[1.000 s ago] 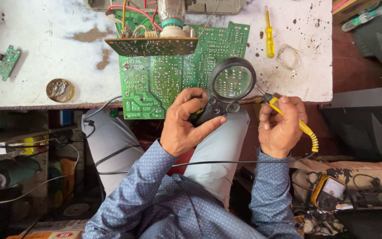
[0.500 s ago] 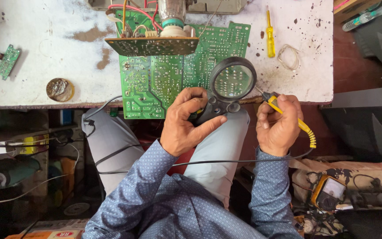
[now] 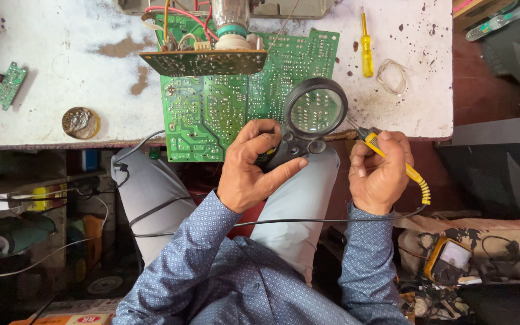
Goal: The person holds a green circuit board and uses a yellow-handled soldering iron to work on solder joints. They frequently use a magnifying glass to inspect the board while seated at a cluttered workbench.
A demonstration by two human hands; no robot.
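A black-framed magnifying glass (image 3: 314, 114) is gripped by its handle in the left hand (image 3: 251, 165), the fingers curled around the handle and the thumb stretched along its near side, so that the round lens is held over the right part of a large green circuit board (image 3: 212, 117). The board is laid solder side up on the white, stained desk (image 3: 61, 60), its near edge jutting slightly past the desk's near edge. A yellow-handled probe (image 3: 401, 165) is clasped in the right hand (image 3: 380, 174), its tip pointed up and left toward the lens; a black lead (image 3: 308, 220) is seen trailing from it across the lap. The board is judged to be light and stiff but fragile, best taken by its bare edges rather than by the soldered face or the wired parts standing at its far side. The magnifier is likely light, its lens easily scratched, so the handle is the sound place to hold. On the desk, a yellow screwdriver (image 3: 366, 47) and a coil of wire (image 3: 390, 76) are seen to the far right, a small green board (image 3: 8, 84) and a round tin (image 3: 80, 122) to the left. A meter (image 3: 449, 259) is seen low at the right.
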